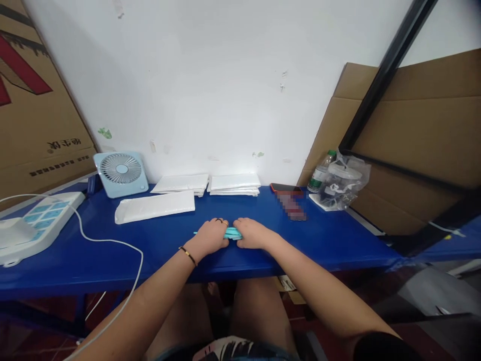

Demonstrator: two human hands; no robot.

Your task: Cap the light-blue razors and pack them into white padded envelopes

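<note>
Both my hands meet over the near middle of the blue table (158, 260). Between them shows a small bundle of thin turquoise sticks or strips (233, 233); their exact kind cannot be made out. My left hand (213, 235), with rings and a bracelet, is closed round the bundle's left part, and a thin turquoise tip pokes out on its left side. Closed on the right end is my right hand (250, 233), its fingers curled over. The palms and the covered parts of the bundle are hidden.
A light blue fan (122, 173) stands at the back left, near a white power strip (45, 223) with a trailing cable (108, 240). White flat packets (235, 183) lie along the wall, one long packet (156, 206) before them. To the right are a phone (286, 189), a bottle (320, 173) and a bagged cup (343, 180).
</note>
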